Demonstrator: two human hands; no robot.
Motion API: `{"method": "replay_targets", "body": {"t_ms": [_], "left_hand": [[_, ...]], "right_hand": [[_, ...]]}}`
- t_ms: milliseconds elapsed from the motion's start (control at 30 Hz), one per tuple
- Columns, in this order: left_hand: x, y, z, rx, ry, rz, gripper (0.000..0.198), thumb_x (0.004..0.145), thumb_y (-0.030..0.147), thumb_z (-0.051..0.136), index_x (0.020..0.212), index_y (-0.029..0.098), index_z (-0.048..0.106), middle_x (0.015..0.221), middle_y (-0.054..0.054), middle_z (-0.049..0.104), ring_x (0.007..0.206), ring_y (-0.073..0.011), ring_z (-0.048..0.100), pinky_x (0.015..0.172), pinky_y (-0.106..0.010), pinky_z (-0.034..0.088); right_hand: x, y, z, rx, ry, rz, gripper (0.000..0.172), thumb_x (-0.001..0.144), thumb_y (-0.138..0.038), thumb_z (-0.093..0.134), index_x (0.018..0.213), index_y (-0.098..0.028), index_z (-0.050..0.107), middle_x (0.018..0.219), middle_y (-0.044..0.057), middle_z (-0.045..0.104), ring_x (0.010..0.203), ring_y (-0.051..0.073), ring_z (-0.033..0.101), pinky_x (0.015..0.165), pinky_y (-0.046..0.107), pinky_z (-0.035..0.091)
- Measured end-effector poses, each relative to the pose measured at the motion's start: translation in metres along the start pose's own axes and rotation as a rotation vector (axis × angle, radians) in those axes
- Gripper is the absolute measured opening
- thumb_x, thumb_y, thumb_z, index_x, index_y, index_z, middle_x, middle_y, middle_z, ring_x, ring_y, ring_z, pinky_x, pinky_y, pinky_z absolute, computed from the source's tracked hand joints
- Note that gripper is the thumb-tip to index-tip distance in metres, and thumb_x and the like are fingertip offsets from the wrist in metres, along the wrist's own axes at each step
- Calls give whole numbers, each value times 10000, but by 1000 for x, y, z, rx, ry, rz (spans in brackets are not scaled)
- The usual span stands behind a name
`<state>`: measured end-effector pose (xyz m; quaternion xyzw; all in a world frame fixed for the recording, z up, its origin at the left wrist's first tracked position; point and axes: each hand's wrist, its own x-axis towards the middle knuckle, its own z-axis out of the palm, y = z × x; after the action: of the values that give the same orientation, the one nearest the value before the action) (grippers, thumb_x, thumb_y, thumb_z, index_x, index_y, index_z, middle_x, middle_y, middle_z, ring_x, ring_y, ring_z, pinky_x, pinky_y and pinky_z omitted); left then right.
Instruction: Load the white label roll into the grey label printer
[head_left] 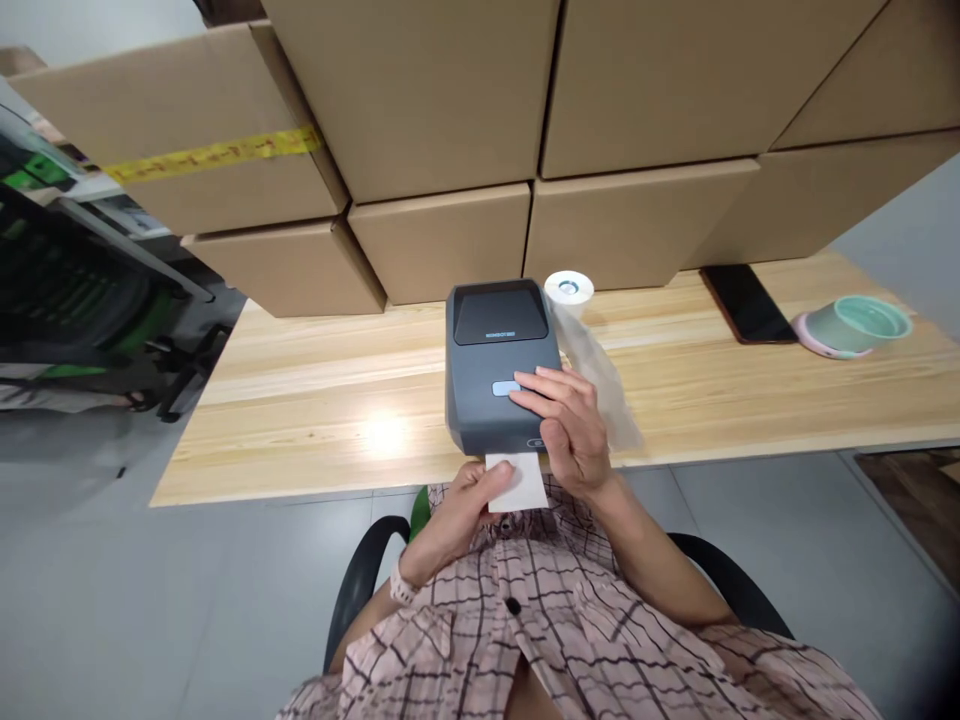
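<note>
One slip (529, 486) is pinched by the left hand (466, 505) at the front of the printer (495, 355) on the table (300, 400); above, the right hand (576, 432) is laid loosely spread, nothing gripped. Paper feeding seems in hand; straight, steady guiding is called for.

Cardboard boxes (442, 245) stand in 2 stacked rows along the far side of the pale wood-grain tabletop (300, 420); the upper-left box (187, 110) bears 1 strip of yellow tape (217, 155). Towards the right end, 1 dark phone (748, 303) lies flat, just beside a pink coaster (814, 338) with 1 pale green cup (870, 322) upright on it. Beyond the left end, a dark wheeled chair (67, 290) with green parts stands on the grey floor (247, 600).
</note>
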<state>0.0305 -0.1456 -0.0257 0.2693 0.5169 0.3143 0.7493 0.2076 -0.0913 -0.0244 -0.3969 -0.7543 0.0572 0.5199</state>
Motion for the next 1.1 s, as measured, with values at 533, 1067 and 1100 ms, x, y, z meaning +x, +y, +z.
{"method": "replay_targets", "body": {"t_ms": [533,1067,1100], "left_hand": [[-1,2,-28,456,16,495,640,944,645,545,495,200,444,522,7,422,532,-128,378,554,-289,285],[85,110,-44,231,271,857,373,828,339,724,1175,212,679,1327,-113,680,1263,-260,622,1111,-440,484],[93,116,-43,230,220,818,382,828,343,711,1184,209,676,1351,-118,672,1289,-273,610,1118,-456,479]], "right_hand": [[38,-9,-27,-324,-368,-95,373,1051,-542,450,1217,-286,665,1523,57,596,1511,336,408,1253,666,199],[50,7,-19,-12,3,-25,773,1022,-697,302,1674,-362,58,1773,23,40,1625,359,117,1281,690,196],[67,9,-20,-16,25,-33,762,1024,-693,306,1670,-371,62,1771,25,67,1622,359,134,1279,687,205]]}}
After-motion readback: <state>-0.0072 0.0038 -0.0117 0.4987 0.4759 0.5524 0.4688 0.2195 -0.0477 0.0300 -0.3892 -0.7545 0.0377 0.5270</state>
